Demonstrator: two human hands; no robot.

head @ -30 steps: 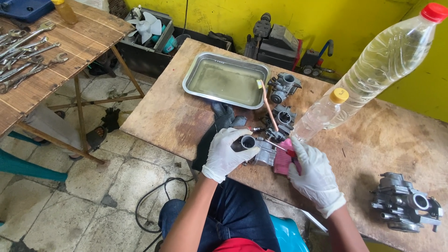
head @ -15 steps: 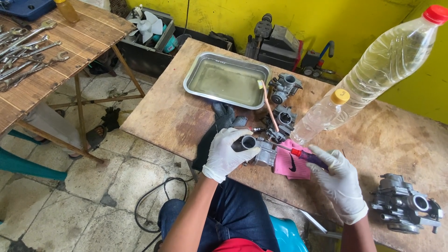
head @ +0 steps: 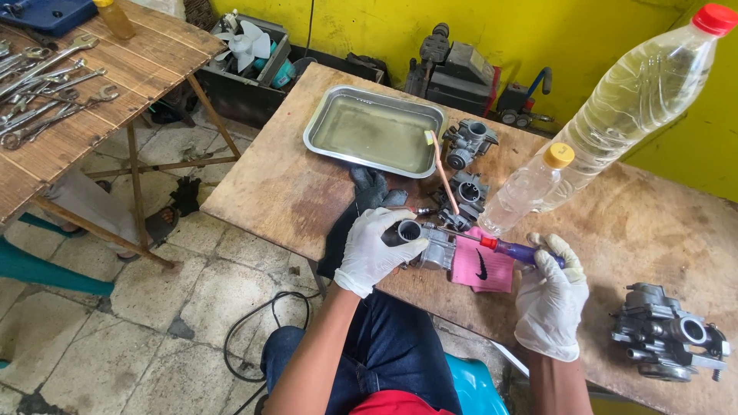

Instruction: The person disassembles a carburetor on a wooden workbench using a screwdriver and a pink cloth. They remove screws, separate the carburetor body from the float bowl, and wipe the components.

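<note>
On a worn wooden table (head: 292,192), the white-gloved left hand (head: 377,250) grips a silver metal carburetor (head: 428,244) lying partly on a pink cloth (head: 483,269). The white-gloved right hand (head: 552,296) holds a purple-handled screwdriver (head: 516,250) against it. A rectangular steel tray (head: 374,131) of yellowish liquid sits behind, with two clear plastic bottles (head: 615,115) to its right.

Carburetor and screwdriver at the table's near edge

A grey metal carburetor (head: 427,244) lies on its side, round opening facing left, touching a pink cloth (head: 482,269). A purple-handled screwdriver (head: 503,247) with a red collar lies nearly level, tip meeting the carburetor.
</note>
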